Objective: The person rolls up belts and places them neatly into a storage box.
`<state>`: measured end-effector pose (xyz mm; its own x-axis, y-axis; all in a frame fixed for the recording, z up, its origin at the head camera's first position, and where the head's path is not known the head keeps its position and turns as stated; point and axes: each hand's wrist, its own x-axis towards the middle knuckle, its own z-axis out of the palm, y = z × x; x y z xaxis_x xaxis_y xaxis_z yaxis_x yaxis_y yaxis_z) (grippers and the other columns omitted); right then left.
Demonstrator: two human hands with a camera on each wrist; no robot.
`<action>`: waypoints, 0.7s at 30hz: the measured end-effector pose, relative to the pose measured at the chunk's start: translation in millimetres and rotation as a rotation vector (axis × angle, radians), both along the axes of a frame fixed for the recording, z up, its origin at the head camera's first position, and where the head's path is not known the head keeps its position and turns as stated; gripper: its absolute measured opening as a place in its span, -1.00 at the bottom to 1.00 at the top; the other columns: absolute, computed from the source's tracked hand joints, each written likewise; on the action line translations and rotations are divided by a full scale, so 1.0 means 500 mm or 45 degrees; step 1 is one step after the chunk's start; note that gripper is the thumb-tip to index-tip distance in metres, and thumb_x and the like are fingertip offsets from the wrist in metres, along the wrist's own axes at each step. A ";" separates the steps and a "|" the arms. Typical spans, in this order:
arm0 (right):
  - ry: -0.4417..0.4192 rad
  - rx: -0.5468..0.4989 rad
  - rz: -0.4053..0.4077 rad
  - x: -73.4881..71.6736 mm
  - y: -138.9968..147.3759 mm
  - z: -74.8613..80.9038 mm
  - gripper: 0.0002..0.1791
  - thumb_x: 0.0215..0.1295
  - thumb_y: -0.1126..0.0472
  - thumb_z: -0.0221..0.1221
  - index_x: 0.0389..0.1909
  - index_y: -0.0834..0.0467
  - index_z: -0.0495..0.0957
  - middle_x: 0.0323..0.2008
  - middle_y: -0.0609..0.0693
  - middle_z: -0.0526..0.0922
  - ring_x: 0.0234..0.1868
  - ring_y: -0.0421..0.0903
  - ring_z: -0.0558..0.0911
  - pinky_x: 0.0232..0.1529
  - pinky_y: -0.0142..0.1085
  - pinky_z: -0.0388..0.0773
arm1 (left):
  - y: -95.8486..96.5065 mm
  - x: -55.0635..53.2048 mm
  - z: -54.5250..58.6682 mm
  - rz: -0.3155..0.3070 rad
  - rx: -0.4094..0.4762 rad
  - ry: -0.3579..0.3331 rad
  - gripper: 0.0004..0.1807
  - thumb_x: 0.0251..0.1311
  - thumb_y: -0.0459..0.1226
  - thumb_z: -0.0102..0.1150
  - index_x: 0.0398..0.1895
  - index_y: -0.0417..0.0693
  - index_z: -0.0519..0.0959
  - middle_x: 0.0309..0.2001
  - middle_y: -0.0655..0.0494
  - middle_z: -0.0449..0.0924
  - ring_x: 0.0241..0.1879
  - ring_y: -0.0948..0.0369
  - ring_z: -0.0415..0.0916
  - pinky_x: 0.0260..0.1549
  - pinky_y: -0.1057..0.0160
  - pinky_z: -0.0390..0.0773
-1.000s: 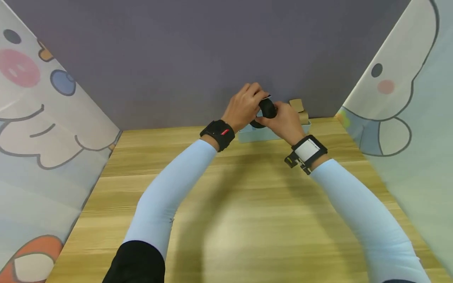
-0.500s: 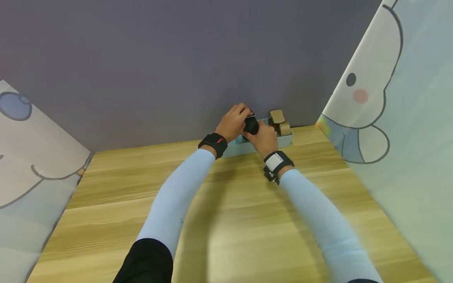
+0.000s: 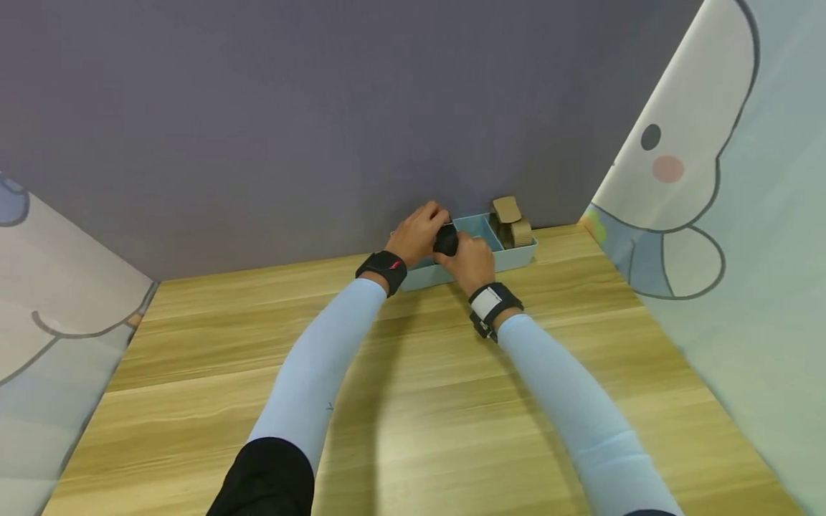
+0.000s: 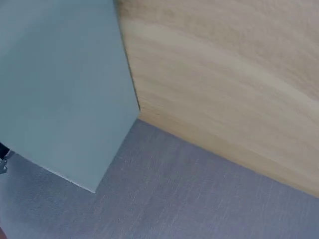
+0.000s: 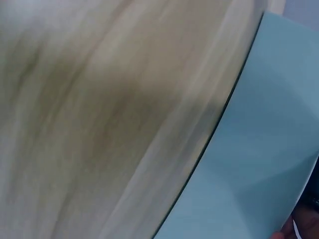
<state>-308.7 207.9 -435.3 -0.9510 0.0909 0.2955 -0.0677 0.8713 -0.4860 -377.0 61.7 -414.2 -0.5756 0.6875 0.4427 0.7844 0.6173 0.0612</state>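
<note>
Both hands hold what looks like a rolled black belt (image 3: 446, 240) over the left part of a light blue divided box (image 3: 514, 259). My left hand (image 3: 416, 235) grips it from the left and above, fingers curled. The right hand (image 3: 473, 262) pinches its right side. How deep the roll sits in the box is hidden by the hands. In the left wrist view the box's end wall (image 4: 70, 89) shows, with a dark, silvery bit (image 4: 4, 158) at the edge. The right wrist view shows the box's long side (image 5: 249, 134) and some fingertips at the lower right corner.
A tan rolled strap (image 3: 510, 218) stands in the box's right compartment, rising above the rim. The box stands on the wooden table (image 3: 258, 344) against the grey back wall (image 3: 290, 129). Patterned panels (image 3: 684, 208) stand at both sides.
Both hands have lowered the rolled belt toward the box's left part. The right hand has come further left, baring the middle compartment. The head view has shifted.
</note>
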 end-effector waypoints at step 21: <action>-0.025 -0.071 0.150 -0.009 0.029 -0.018 -0.42 0.32 0.10 0.38 0.23 0.36 0.54 -0.08 0.35 0.75 -0.10 0.31 0.74 -0.11 0.10 0.67 | 0.030 0.013 0.017 0.129 -0.217 -0.145 -0.41 0.37 -0.21 0.32 0.44 -0.07 0.48 0.33 -0.11 0.52 0.32 -0.05 0.52 0.26 0.05 0.60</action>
